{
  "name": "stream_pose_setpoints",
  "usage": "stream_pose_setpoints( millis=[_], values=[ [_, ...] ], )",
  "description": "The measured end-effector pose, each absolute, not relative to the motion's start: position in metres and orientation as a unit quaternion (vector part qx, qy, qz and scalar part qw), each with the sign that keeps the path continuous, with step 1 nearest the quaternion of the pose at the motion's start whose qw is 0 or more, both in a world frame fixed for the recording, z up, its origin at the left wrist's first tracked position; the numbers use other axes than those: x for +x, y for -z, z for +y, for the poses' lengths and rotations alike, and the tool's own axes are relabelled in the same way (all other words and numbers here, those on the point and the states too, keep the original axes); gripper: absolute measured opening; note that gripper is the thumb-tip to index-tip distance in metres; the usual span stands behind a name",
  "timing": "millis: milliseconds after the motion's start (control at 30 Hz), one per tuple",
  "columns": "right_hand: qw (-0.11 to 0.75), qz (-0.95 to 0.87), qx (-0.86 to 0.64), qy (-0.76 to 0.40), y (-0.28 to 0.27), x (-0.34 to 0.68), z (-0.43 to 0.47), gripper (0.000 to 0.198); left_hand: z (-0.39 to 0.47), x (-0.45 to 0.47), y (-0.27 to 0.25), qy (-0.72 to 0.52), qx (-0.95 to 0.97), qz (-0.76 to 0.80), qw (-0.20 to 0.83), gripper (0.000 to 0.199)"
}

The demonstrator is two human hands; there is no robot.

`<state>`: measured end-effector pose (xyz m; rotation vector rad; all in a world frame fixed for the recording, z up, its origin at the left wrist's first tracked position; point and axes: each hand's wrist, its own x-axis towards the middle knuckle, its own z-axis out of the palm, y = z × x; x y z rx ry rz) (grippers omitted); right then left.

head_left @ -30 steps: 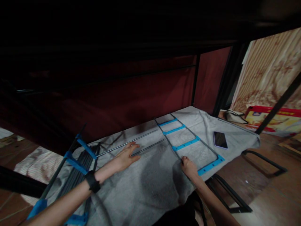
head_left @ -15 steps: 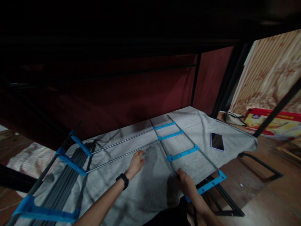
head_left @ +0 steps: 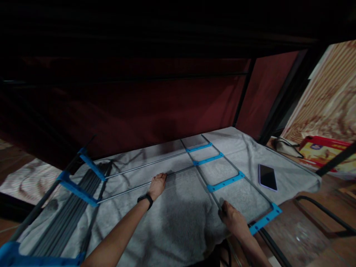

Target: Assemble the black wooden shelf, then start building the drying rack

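Observation:
My left hand (head_left: 158, 186), with a black band on its wrist, has its fingers closed over the nearer thin metal rod (head_left: 125, 193). My right hand (head_left: 234, 218) grips the grey side tube (head_left: 204, 177) of the right ladder-like frame, close to its near end. Blue connectors (head_left: 226, 181) join that frame's two tubes at intervals. Two thin rods link it to a matching left frame, whose blue connectors (head_left: 79, 191) stand raised at the far left. The structure rests on a grey blanket (head_left: 180, 211). Fingertips of both hands are partly hidden.
A bundle of grey tubes (head_left: 62, 218) lies under the left frame. A phone (head_left: 267, 177) lies on the blanket at right. Behind stands a dark red panel (head_left: 167, 107) with black bars. A red and yellow box (head_left: 325, 152) sits beyond the right edge.
My left hand has lowered from above the blanket onto the nearer rod. My right hand keeps its hold on the side tube. The view has shifted slightly.

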<state>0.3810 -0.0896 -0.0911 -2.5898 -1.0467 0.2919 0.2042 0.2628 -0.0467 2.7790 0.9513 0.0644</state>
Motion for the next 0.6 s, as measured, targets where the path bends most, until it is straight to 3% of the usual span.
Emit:
stream_pose_setpoints(
  millis=[167,267,367,500,600],
  values=[
    [0.155,-0.359,-0.913,-0.119,0.098,0.394,-0.091,0.02,0.278,0.212,0.053,-0.006,0.942,0.321,0.097,0.045],
    [0.207,-0.344,-0.904,-0.145,0.101,0.412,-0.085,0.017,0.284,0.211,0.052,-0.005,0.946,0.311,0.093,0.047],
    [0.356,-0.298,-0.864,-0.197,0.093,0.439,-0.059,0.015,0.287,0.208,0.05,0.008,0.949,0.304,0.08,0.048],
    [0.659,-0.113,-0.678,-0.306,0.073,0.473,0.009,0.01,0.287,0.206,0.048,0.028,0.95,0.304,0.073,0.049],
    [0.693,-0.031,-0.648,-0.315,0.067,0.493,0.066,0.004,0.285,0.207,0.048,0.028,0.948,0.308,0.071,0.049]
  ],
)
